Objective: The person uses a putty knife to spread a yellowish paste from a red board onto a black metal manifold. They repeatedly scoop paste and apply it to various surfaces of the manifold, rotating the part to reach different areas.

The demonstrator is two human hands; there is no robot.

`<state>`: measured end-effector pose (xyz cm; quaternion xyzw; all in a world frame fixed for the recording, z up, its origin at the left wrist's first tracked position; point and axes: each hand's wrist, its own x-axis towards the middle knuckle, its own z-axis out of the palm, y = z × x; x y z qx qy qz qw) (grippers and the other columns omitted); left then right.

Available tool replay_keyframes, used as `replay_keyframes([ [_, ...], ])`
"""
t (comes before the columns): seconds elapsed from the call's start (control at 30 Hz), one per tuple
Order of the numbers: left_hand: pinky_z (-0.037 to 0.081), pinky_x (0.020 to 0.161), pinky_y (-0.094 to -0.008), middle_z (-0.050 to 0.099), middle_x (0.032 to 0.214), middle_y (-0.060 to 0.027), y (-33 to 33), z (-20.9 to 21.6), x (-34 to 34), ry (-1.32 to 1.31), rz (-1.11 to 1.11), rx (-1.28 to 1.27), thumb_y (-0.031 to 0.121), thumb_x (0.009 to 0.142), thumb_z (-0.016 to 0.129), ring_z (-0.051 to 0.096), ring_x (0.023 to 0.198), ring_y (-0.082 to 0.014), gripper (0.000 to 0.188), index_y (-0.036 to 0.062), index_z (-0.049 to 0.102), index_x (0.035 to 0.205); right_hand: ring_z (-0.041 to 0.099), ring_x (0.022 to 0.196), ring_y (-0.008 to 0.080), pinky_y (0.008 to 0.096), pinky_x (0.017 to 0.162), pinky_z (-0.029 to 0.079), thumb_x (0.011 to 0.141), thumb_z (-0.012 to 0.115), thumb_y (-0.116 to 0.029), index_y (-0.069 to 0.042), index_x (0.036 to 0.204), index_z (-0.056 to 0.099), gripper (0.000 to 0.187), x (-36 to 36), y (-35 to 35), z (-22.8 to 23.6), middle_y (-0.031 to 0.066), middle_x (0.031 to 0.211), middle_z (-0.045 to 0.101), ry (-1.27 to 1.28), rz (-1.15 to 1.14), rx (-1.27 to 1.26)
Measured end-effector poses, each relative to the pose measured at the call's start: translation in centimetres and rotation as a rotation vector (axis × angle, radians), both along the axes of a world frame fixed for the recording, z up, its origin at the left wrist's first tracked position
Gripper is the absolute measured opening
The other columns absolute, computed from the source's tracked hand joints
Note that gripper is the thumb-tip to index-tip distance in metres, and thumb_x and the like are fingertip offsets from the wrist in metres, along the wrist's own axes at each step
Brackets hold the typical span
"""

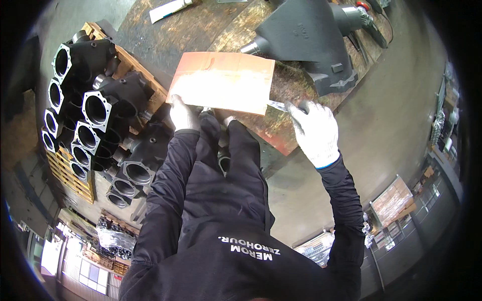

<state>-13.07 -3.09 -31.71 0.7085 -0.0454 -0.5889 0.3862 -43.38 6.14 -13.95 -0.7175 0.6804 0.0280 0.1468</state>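
A tan-orange cardboard sheet [221,83] spans the space in front of me, its middle washed out by glare. My left hand [182,114], in a white glove, grips its lower left corner. At the sheet's right edge is a narrow flat metal blade [277,105], which looks like a scraper. My right hand [315,131], also gloved, is closed on this tool's near end, hiding its handle. Beyond the sheet, a large black metal casting [306,40] lies on the worn, stained tabletop [221,30].
Rows of black castings with round flanged openings [96,109] stand on wooden pallets [70,173] to my left. A white tube [169,10] lies at the table's far left. A dark tool with a red part [369,22] sits at the far right. Grey floor [386,115] extends rightward.
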Motion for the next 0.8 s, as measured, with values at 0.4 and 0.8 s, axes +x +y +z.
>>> replay_keyframes([
  [0.4, 0.056, 0.086, -0.0356, 0.069, 0.117, -0.0208, 1.4, -2.8, 0.5, -0.146, -0.134, -0.066, 0.041, 0.114, 0.040, 0.070, 0.101, -0.0273, 0.060, -0.0153, 0.057, 0.127, 0.068, 0.083, 0.0309, 0.0430, 0.073, 0.053, 0.088, 0.072, -0.016, -0.015, 0.113, 0.074, 0.025, -0.3, 0.5, -1.7, 0.0098, 0.091, 0.068, -0.081, -0.035, 0.039],
  [0.8, 0.058, 0.076, -0.0348, 0.068, 0.112, -0.0199, 1.7, -0.9, -1.1, -0.277, -0.219, -0.089, 0.045, 0.114, 0.038, 0.071, 0.093, -0.0266, 0.059, -0.0091, 0.056, 0.127, 0.073, 0.094, 0.0403, 0.0442, 0.082, 0.057, 0.096, 0.065, -0.021, 0.001, 0.112, 0.074, 0.028, 0.0, 3.7, -7.8, 0.0234, 0.100, 0.075, -0.587, -0.721, 0.549],
])
